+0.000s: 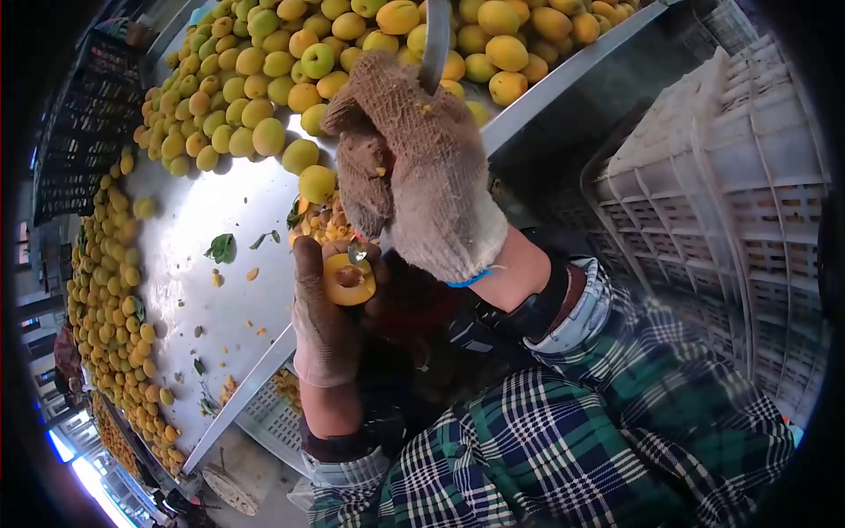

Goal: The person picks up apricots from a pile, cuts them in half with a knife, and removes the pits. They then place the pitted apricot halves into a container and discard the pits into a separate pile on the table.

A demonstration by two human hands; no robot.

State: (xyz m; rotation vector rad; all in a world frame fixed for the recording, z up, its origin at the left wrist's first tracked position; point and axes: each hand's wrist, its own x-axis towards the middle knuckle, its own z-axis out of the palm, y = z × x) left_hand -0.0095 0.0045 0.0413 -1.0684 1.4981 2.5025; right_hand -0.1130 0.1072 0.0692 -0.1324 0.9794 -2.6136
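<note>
Left hand (324, 308), gloved, cradles a cut yellow fruit (349, 289) near the metal surface (172, 286) while the right hand (418, 172) grips a metal tool (435, 44). Probably light, soft and slippery where cut, the fruit would suit a gentle hold around its skin.

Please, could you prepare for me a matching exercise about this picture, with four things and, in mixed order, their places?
Things:
1. cut fruit
2. large green leaf
3. black crate
4. large pale crate

Places:
A. lying on the metal table
B. at the right side of the view
C. held in the left hand
D. at the upper left of the view

Right pairs: 1-C, 2-A, 3-D, 4-B.
</note>
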